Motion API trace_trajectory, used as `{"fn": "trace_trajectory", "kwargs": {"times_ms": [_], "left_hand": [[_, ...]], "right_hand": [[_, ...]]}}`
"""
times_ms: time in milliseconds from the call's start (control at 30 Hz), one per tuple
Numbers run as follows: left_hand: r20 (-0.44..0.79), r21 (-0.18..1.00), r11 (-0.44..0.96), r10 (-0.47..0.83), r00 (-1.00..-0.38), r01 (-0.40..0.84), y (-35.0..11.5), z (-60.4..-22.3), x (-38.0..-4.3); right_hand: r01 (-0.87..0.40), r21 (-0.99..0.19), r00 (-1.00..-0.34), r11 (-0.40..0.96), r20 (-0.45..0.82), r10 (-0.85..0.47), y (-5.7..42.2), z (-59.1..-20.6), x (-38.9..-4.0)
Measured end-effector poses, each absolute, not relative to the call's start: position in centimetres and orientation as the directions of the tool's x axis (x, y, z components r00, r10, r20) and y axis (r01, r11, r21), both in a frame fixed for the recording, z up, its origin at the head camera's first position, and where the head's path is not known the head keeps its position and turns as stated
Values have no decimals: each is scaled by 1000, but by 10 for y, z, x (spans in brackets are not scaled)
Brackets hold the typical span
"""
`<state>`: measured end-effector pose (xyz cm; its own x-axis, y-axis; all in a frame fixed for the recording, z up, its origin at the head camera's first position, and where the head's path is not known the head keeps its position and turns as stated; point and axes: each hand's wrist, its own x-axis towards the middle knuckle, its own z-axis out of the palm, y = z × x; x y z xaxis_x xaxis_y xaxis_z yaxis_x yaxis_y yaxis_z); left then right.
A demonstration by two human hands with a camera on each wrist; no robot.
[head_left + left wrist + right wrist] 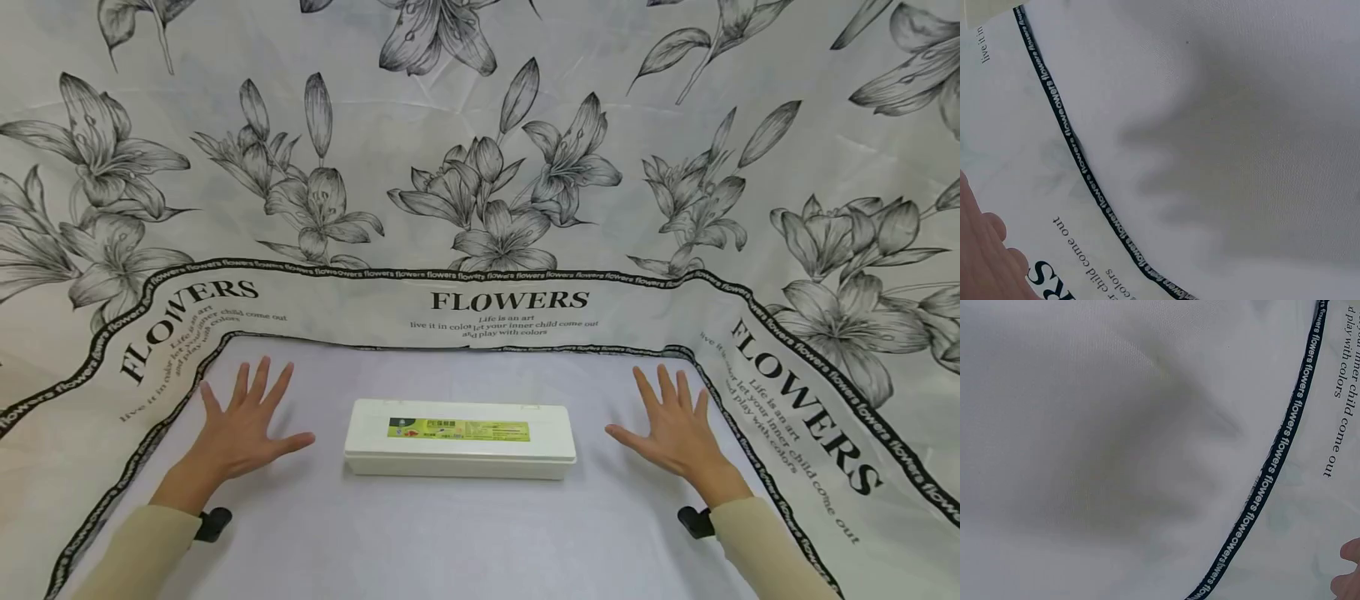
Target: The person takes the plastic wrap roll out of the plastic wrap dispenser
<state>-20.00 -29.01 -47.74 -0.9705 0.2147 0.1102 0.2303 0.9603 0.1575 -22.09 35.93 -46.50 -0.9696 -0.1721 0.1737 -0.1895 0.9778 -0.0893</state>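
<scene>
A long white lidded box lies in the middle of the white table, its lid down. On top of the lid is a yellow-green label. Left of the box, my left hand is held with fingers spread and nothing in it. My right hand mirrors it on the other side, fingers also spread, apart from the box. Part of the left hand shows at the lower left of its wrist view. Only fingertips of the right hand appear in the right wrist view.
A white cloth with printed black lilies rises behind and around the table. Its black trim band runs along the table's back and sides. Each wrist bears a black strap beside a beige sleeve.
</scene>
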Motion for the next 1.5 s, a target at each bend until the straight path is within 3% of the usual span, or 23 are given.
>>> {"fn": "trace_trajectory", "kwargs": {"times_ms": [133,500,900,1500], "left_hand": [[103,181,949,242,-965,257,-283,-479,-201],[132,413,852,293,-947,321,-261,-492,-201],[137,602,755,221,-966,258,-236,-504,-188],[109,725,669,128,-986,167,-221,-523,-188]], "right_hand": [[-195,-89,-967,977,186,-176,355,-464,-220],[-209,-85,-962,974,196,-189,344,-462,-220],[-259,-99,-951,961,200,-236,322,-457,-219],[-353,-151,-923,923,215,-318,287,-450,-210]]}}
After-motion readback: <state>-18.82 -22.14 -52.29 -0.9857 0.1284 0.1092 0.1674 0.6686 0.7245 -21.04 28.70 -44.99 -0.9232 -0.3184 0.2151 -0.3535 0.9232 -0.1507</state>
